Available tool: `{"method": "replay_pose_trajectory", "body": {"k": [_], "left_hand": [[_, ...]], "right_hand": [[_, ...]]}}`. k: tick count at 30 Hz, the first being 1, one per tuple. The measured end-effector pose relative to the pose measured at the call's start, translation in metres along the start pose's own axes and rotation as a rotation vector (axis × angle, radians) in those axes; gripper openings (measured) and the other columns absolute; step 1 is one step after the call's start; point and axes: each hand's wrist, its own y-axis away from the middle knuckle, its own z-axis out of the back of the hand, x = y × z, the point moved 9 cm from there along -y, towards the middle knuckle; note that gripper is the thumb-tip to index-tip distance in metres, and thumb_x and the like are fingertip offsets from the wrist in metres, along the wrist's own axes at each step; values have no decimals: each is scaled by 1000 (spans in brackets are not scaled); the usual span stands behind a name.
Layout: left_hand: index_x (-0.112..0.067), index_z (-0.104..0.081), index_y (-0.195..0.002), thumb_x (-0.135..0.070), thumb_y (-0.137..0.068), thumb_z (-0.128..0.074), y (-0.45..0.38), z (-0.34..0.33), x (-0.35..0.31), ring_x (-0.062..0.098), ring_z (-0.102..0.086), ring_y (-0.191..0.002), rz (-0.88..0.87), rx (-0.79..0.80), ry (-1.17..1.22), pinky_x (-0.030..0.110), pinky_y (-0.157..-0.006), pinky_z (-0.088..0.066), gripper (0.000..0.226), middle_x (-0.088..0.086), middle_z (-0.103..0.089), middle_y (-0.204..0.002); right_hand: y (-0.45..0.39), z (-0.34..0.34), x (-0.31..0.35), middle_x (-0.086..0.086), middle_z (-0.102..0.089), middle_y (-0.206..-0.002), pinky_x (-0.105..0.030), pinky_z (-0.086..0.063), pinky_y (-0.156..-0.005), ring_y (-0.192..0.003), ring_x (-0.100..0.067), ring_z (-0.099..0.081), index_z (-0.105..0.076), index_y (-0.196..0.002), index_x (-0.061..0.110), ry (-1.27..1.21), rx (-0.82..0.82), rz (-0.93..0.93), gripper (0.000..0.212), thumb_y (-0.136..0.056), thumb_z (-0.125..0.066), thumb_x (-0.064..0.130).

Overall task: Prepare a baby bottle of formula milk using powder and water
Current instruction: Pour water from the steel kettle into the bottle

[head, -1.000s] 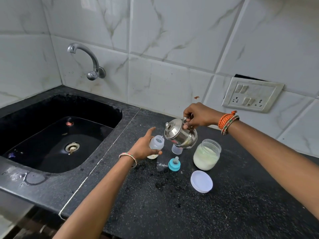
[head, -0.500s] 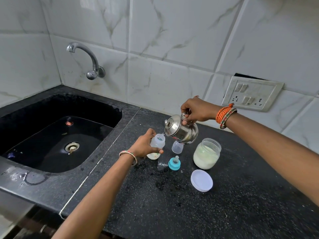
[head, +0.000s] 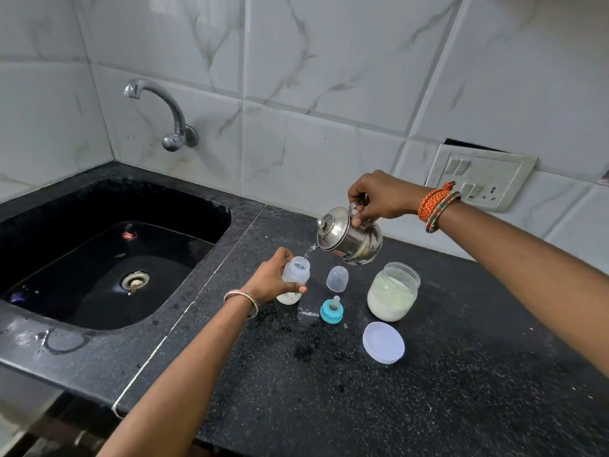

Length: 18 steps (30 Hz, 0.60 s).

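Note:
My left hand (head: 272, 278) grips a small clear baby bottle (head: 296, 275) that stands open-topped on the black counter, with white powder at its bottom. My right hand (head: 379, 196) holds a steel kettle (head: 351, 237) by its handle, tilted left above the bottle. A thin stream of water (head: 309, 250) runs from the spout into the bottle's mouth. The clear bottle cap (head: 337, 278) and the blue ring with teat (head: 332, 311) sit just right of the bottle. An open jar of white powder (head: 392, 293) stands further right, its white lid (head: 383, 342) lying in front.
A black sink (head: 108, 258) with a drain lies to the left, under a wall tap (head: 161, 110). A switch and socket plate (head: 484, 176) is on the tiled wall behind my right wrist. The black counter (head: 362, 407) has wet patches near its front.
My right hand has raised and tipped the kettle further left, and water now streams into the bottle. My left hand keeps holding the bottle in place.

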Motion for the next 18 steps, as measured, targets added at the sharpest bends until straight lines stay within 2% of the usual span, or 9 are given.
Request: {"method": "replay_pose_trajectory", "body": {"k": [7,9,13,18], "left_hand": [[-20,-38,-111,-23,-66,-84,-1,-2,11,22,-59,-108,34,15,84,39,-93,-49,64,6,-61,-120],[-20,-39,-111,-19,-68,-83,-1,-5,13,21,-59,-108,48,21,126,37,-94,-48,62,6,-61,-120],[-15,-39,-111,-12,-71,-80,1,-9,10,15,-57,-105,46,29,170,27,-90,-45,58,3,-60,-115],[-13,-40,-110,-8,-71,-79,3,-10,13,14,-57,-106,51,23,231,27,-90,-46,55,3,-59,-116]], "right_hand": [[2,6,1,1,-56,-62,-31,-47,-66,-63,-14,-53,-51,-62,14,2,-18,5,30,-73,-79,12],[3,7,2,0,-56,-62,-33,-48,-68,-64,-15,-53,-51,-61,15,-1,-24,9,31,-74,-78,11],[1,6,4,1,-56,-63,-31,-46,-67,-64,-14,-51,-51,-60,17,4,-23,14,31,-74,-78,12],[-2,-1,6,2,-55,-64,-25,-39,-60,-62,-12,-48,-52,-63,16,22,-4,25,29,-73,-79,14]]}}
